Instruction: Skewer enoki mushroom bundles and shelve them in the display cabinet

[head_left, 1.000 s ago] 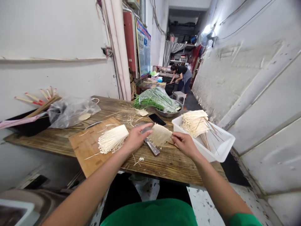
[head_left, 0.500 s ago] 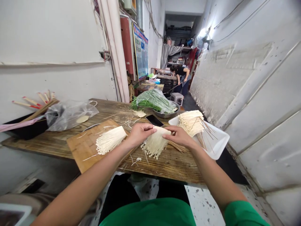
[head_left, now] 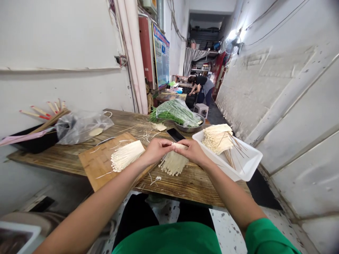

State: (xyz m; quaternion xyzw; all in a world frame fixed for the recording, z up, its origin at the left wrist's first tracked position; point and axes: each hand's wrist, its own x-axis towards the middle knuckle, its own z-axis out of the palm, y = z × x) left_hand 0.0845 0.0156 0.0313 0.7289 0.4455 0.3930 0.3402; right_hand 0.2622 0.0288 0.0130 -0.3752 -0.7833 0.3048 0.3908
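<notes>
So both hands are pinched together on the cut end of a pale cream bundle of enoki mushrooms [head_left: 173,163], left hand [head_left: 156,150] and right hand [head_left: 192,151] meeting right over the top of it with fingertips touching the same spot. The bundle hangs from that grip just above the worn brown wooden desk [head_left: 185,183], near its front edge. Its long axis runs from the hands back toward the person, so the gripped stem end points away and the little caps fan out toward the body. Neither hand is really nearer, they're about level on it, left on the left side, right on the right.

Just to the left there's a second loose bundle of enoki [head_left: 127,155] lying on a light bamboo cutting board [head_left: 97,163], caps pointing left. To the right, a white plastic rectangular tray [head_left: 251,162] holds skewered enoki bunches [head_left: 217,138], close beside the right hand. A black phone [head_left: 175,134] lies flat just past the hands.
</notes>
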